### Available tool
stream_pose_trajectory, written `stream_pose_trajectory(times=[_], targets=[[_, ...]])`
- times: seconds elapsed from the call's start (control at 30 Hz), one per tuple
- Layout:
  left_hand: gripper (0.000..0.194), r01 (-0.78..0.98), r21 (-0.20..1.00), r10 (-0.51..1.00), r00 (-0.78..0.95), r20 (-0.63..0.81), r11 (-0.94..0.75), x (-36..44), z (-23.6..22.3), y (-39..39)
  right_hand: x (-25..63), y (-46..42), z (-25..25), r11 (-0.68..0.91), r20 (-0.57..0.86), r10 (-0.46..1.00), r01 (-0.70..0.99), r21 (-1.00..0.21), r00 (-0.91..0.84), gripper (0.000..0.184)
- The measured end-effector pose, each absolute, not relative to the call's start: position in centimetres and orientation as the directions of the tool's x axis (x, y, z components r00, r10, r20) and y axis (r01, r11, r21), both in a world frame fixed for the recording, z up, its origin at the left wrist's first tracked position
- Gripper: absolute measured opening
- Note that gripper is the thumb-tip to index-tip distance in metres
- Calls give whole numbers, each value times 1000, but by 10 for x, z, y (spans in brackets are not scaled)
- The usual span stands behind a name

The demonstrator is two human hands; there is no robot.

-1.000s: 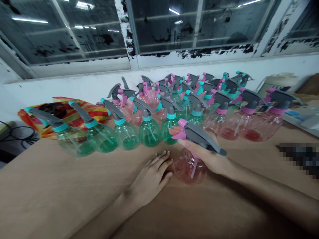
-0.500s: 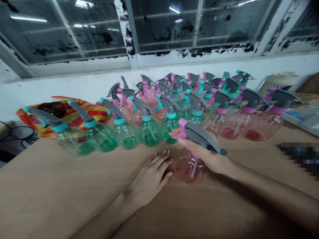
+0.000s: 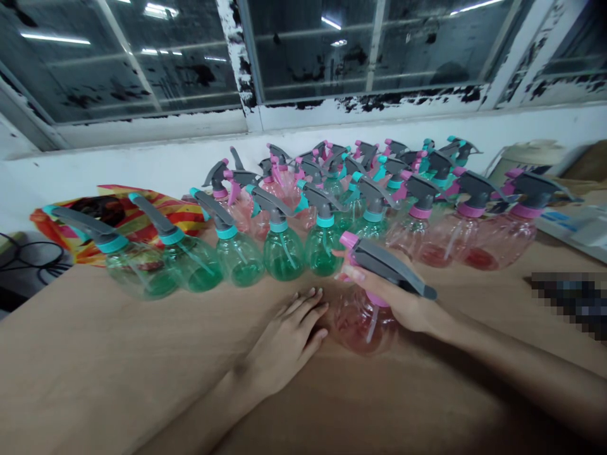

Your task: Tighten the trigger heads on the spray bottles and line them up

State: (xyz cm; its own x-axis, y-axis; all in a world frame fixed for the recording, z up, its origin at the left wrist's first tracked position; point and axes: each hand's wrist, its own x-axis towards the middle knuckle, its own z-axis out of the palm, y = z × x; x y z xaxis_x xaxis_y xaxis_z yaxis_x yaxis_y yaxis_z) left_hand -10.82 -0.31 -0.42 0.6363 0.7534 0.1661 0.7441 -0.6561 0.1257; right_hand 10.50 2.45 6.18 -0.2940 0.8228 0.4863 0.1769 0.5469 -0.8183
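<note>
My right hand (image 3: 403,297) is wrapped round the neck and trigger of a pink spray bottle (image 3: 363,325), whose grey and pink head shows above my fingers. The bottle's base is on the table, and a pale tube runs down inside it. To its left, my left hand (image 3: 287,341) lies flat on the tabletop with fingers stretched, apart from the bottle. Just behind stand green spray bottles (image 3: 283,256) with turquoise collars. Pink spray bottles (image 3: 439,246) stand behind and to the right.
The wooden table (image 3: 118,366) runs up to a white wall under windows. More spray bottles crowd the back. A red and yellow bag (image 3: 184,218) lies at the left, near black cables (image 3: 40,259). A pixelated dark object (image 3: 571,300) and a beige container (image 3: 533,155) are at the right.
My right fingers have pulled the trigger in toward the neck, and the spray head has dipped slightly. My left hand has stayed in place.
</note>
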Motion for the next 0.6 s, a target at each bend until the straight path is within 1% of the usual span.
stream_pose_trajectory(times=[0.07,0.2,0.27,0.37,0.47,0.53,0.6], targets=[[38,745,129,755,635,166,-655,-108,-4,-3,104,26,62,541,480,817,137,-830,-319,9],[36,739,154,754,630,185,-656,-108,-5,-3,101,27,62,484,430,832,81,-871,-350,29],[36,737,162,754,628,194,-656,-108,-6,-3,101,26,62,465,410,846,97,-880,-342,34],[36,741,156,757,628,182,-653,-108,-4,-3,102,25,61,456,391,860,152,-877,-329,32],[36,745,149,759,628,168,-650,-107,-1,-4,103,26,61,494,428,837,137,-858,-340,40],[35,743,139,755,633,168,-654,-107,0,-4,103,27,60,538,483,814,104,-837,-322,50],[35,743,120,751,637,172,-658,-108,0,-4,104,28,59,572,532,797,74,-817,-288,55]])
